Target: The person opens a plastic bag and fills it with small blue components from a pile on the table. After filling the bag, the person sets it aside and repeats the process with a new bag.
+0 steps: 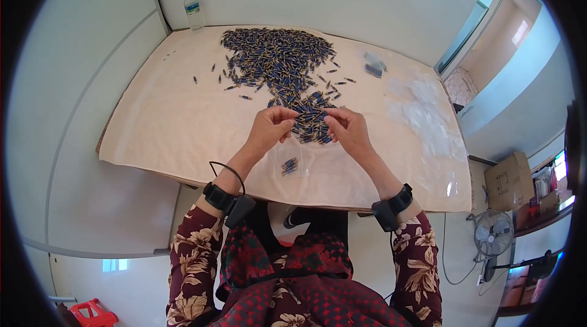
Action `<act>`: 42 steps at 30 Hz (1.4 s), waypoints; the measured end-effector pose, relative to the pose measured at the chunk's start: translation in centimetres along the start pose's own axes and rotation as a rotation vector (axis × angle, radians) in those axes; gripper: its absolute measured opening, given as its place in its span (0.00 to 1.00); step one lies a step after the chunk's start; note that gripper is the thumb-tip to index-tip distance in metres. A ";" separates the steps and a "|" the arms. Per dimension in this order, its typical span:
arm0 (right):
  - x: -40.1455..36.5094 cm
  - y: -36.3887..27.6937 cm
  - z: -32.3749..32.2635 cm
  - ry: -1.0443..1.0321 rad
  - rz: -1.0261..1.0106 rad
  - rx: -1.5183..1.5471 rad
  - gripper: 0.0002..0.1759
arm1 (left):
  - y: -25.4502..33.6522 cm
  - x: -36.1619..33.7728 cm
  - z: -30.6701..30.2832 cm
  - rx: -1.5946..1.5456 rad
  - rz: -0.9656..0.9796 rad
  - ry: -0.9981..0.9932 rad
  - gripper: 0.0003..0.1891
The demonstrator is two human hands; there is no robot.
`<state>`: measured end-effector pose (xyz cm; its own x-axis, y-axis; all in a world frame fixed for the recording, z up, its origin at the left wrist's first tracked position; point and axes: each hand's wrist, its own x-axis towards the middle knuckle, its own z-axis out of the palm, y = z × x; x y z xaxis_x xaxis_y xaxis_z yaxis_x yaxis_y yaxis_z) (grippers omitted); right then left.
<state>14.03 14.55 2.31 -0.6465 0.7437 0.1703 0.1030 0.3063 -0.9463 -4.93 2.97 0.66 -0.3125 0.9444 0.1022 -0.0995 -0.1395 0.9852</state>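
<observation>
A large pile of small blue cylinders with gold-coloured ends (275, 58) spreads from the back of the table towards me. My left hand (271, 128) is at the left side of the pile's near end, thumb and fingers pinched together. Opposite it, my right hand (348, 129) also pinches at the pile's right side. Whatever sits between the fingertips of either hand is too small to make out. Just below my hands lies a clear plastic bag (299, 154), with several of the same blue and gold cylinders (289, 166) in or under it.
A cream cloth (165, 113) covers the table. Clear plastic bags (422, 107) lie along its right side, near a small bagged bundle (374, 70). A water bottle (192, 10) stands at the back left. Beyond the right edge are a cardboard box (509, 181) and a fan (493, 234).
</observation>
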 end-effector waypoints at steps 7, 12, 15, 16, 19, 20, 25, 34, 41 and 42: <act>-3.2 -1.2 2.4 -0.074 0.079 0.209 0.09 | 1.1 -2.8 1.3 -0.028 -0.050 -0.055 0.10; -5.3 -1.1 3.5 -0.029 0.100 0.321 0.08 | 1.2 -4.9 2.3 -0.030 -0.041 -0.014 0.11; -6.6 -1.5 3.8 -0.058 0.119 0.340 0.08 | 1.1 -6.0 3.0 -0.024 -0.052 0.005 0.11; -7.0 -1.6 3.8 -0.051 0.120 0.350 0.08 | 1.1 -6.3 3.2 -0.026 -0.057 0.015 0.11; -7.8 -1.7 4.0 -0.056 0.122 0.336 0.07 | 1.2 -7.0 3.6 -0.014 -0.057 0.024 0.11; -8.1 -1.6 4.0 -0.050 0.122 0.343 0.07 | 1.1 -7.3 3.7 -0.015 -0.053 0.029 0.10; -9.4 -1.4 4.3 -0.068 0.135 0.382 0.08 | 1.0 -8.8 4.2 -0.059 -0.051 0.058 0.09; -11.4 -1.7 5.2 -0.032 0.081 0.608 0.13 | 1.1 -10.5 4.7 -0.127 -0.062 0.161 0.05; -12.0 -1.4 6.5 0.126 0.097 0.766 0.15 | 0.6 -11.3 5.3 -0.065 -0.039 0.211 0.04; -11.9 -1.2 6.7 0.153 0.102 0.768 0.15 | 0.5 -11.4 5.4 -0.066 -0.040 0.212 0.04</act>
<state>16.56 1.38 -0.40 -0.5453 0.8364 0.0561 -0.4309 -0.2223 -0.8746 3.67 -6.24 0.71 -0.4978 0.8669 0.0247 -0.1756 -0.1287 0.9760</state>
